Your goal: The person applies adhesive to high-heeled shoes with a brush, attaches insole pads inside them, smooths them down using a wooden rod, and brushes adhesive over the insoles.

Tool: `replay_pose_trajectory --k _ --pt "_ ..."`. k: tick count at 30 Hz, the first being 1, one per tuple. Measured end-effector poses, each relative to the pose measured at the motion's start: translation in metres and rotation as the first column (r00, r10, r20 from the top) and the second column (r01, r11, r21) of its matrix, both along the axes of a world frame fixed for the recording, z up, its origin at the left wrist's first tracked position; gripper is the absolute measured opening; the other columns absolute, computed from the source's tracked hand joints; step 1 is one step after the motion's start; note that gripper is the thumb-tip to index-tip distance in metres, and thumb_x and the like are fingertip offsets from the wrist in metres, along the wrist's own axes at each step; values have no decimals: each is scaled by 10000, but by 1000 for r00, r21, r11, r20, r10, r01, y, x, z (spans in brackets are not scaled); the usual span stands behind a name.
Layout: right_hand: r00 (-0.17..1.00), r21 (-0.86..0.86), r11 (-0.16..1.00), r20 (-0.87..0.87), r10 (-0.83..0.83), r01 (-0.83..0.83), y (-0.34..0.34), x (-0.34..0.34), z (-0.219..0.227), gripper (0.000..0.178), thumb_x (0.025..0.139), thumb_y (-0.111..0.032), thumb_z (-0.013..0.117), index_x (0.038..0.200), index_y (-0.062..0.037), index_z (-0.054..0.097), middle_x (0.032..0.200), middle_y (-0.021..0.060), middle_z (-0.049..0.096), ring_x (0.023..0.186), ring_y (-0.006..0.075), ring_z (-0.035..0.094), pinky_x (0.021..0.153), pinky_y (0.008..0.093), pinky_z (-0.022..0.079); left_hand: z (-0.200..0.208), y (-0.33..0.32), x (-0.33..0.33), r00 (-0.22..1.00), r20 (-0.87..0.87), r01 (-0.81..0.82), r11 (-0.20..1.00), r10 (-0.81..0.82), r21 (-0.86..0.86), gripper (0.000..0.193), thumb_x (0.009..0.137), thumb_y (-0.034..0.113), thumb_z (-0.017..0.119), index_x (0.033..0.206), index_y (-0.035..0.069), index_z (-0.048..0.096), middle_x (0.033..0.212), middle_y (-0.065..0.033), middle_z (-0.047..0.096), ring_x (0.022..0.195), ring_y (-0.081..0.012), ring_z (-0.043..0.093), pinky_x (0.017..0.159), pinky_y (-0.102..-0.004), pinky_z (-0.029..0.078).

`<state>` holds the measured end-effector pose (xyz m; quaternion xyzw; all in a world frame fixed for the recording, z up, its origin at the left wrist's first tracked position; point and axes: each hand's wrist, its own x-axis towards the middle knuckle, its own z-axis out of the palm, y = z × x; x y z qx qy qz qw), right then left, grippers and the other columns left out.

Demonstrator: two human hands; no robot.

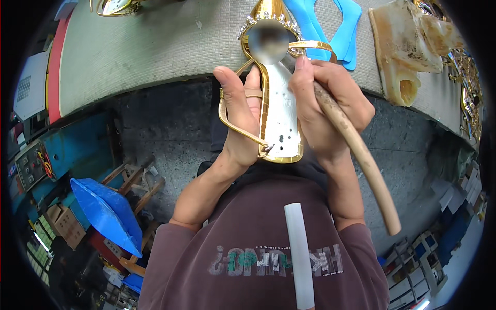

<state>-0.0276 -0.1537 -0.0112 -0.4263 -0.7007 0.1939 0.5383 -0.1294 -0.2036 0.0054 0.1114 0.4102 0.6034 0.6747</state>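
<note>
A gold high-shine sandal (pixel 266 93) is held up in front of me at the table's edge, its toe end pointing away. Clear stones line its far end, and the long pale surface facing me has several small dark holes at the near end. My left hand (pixel 240 116) supports its left side, thumb raised and fingers behind it, with a thin gold strap looping over the hand. In my right hand (pixel 333 101), closed at the sandal's right side, is a tool with a long, slightly bent wooden handle (pixel 356 142); the tool's working end is hidden.
Blue shoe-shaped pieces (pixel 343 31) lie on the pale worktable (pixel 170 44) beyond my hands. A yellowed, worn block (pixel 400 57) stands to the right, near more gold pieces (pixel 470 101). Another gold sandal (pixel 116 6) lies far left. A blue plastic seat (pixel 106 212) is at lower left.
</note>
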Motion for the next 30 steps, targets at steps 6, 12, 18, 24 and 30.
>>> replay_pose_trajectory --k 6,12,18,24,30 --pt "989 -277 959 -143 27 -66 8 1 0 142 904 -49 698 782 22 686 648 46 682 569 40 591 549 185 474 -4 0 -14 996 -26 90 996 -90 -19 1151 802 907 106 1400 -32 397 1054 -105 639 846 -140 639 712 -250 529" --pt "974 -381 921 -225 -12 -77 7 3 6 147 850 -79 742 735 0 695 585 19 646 513 34 573 473 202 441 -11 1 -16 994 58 96 995 -97 24 1140 786 922 131 1373 -12 416 1093 -103 630 880 -155 641 737 -269 534" --pt "971 -394 914 -241 5 -102 6 5 10 137 854 -84 744 752 1 711 584 12 650 516 26 576 474 193 442 -6 2 -18 985 -70 157 987 -155 17 1151 787 921 126 1394 -17 404 1136 -110 636 890 -146 644 748 -267 536" --pt "969 -384 917 -248 8 -106 4 7 11 141 856 -82 744 748 2 709 591 12 651 526 24 582 476 194 448 -10 0 -17 989 -62 136 990 -134 46 1161 783 922 116 1398 -20 402 1110 -100 635 881 -139 646 739 -260 541" --pt "965 -368 926 -263 -13 -87 -8 15 15 121 851 -53 744 750 4 708 596 10 646 537 18 580 478 179 440 -15 -1 -18 979 -149 147 989 -140 35 1181 765 935 123 1400 -23 393 1117 -104 623 911 -148 642 762 -275 551"
